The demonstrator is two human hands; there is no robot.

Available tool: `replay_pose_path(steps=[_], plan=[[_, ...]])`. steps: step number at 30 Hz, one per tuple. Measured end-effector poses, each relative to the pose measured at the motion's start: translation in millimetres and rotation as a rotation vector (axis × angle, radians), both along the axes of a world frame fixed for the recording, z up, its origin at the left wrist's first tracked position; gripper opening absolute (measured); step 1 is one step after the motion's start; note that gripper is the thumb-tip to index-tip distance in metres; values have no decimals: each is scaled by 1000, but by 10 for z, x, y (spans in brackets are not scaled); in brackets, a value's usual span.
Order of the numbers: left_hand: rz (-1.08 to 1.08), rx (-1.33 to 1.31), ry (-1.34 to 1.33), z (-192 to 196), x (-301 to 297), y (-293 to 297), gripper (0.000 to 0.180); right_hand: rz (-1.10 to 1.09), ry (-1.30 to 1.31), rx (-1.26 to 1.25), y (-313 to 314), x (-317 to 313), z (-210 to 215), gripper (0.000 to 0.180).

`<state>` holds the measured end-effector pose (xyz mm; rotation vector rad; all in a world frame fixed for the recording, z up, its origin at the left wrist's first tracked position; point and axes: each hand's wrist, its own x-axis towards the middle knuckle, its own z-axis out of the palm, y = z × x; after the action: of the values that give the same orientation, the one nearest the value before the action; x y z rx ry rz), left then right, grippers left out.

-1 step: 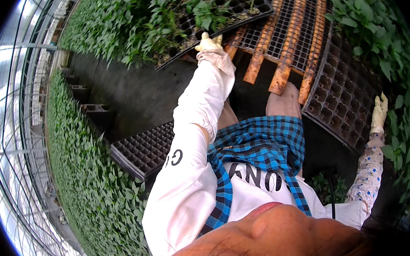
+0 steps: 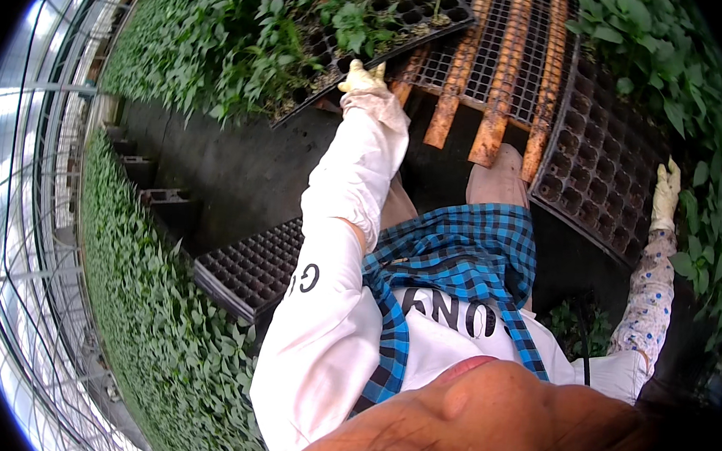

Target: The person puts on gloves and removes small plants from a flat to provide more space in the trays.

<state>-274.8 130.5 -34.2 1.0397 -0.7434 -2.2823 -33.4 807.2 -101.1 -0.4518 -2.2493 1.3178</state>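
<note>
My left hand (image 2: 362, 78), in a pale yellow glove, grips the near edge of a black seedling tray (image 2: 409, 41). That tray is tilted and holds sparse green seedlings and some bare cells. At the right, my gloved right hand (image 2: 667, 195) is at the outer edge of another black cell tray (image 2: 595, 155), whose visible cells hold no plants. Its fingers seem closed on the rim, partly hidden. This tray slants beside a rack of rusty orange bars (image 2: 500, 92) with dark mesh on it.
Dense leafy seedlings (image 2: 198, 35) fill the far left, and more leaves (image 2: 647, 36) hang at the far right. A second bed of plants (image 2: 151, 311) runs along the left, by concrete blocks (image 2: 166, 197). An unplanted cell tray (image 2: 252, 264) lies behind my left arm, above dark ground cover (image 2: 231, 152).
Both hands and the trays they hold have shifted very slightly left in the picture. The grips look the same.
</note>
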Motion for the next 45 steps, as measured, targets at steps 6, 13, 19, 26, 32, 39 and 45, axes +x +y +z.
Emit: replay_pose_path(steps=[6, 13, 19, 26, 32, 39, 45], plan=[[-193, -129, 58, -78, 161, -772, 26, 30, 16, -40, -466, -206, 101, 44], [-670, -296, 67, 14, 475, -555, 23, -111, -77, 24, -219, 79, 134, 48], [-688, -358, -200, -11, 553, -1065, 37, -118, -134, 72, -242, -96, 108, 53], [-754, -1682, 83, 133, 1557, -970, 40, -86, -149, 256, -332, -96, 136, 62], [-882, -2114, -24, 267, 2336, -601, 29, -108, -434, 616, -637, 346, 703, 56], [-737, -2315, -81, 227, 2506, -452, 19, 275, -131, 849, -2071, -5, 1584, 28], [-682, -2314, -24, 257, 2436, -260, 19, 522, -13, 443, -2762, -1624, 1188, 32]])
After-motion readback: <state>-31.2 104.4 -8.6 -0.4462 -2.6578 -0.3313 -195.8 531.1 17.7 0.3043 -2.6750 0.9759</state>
